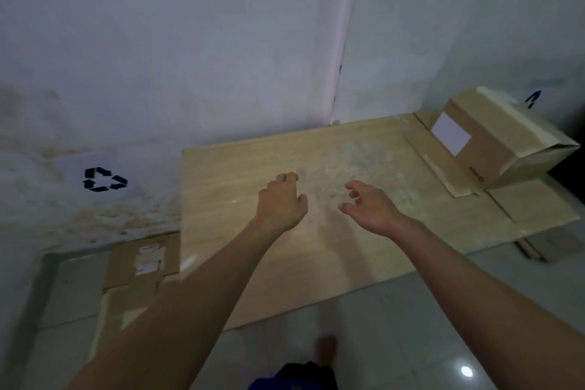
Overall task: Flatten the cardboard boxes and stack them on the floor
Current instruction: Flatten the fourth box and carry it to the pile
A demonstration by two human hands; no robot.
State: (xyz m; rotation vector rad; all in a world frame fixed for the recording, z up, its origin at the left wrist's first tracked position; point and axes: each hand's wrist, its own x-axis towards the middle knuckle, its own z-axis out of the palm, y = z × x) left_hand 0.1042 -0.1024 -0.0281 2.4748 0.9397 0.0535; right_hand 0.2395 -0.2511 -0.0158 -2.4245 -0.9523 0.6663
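Flattened cardboard (139,266) on floor, off bench's left edge. Left hand (280,204) loosely curled, empty; right hand (370,209) spread, empty, both above bench (240,180) middle. Upright box (493,136) at far right corner, nearer right hand, long axis running toward wall.

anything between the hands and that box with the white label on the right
Nothing visible. The brown cardboard box with the white label sits upright at the far right of the pale wooden board. The left hand and right hand, both empty, hover over bare board, with only open surface between them and the box.
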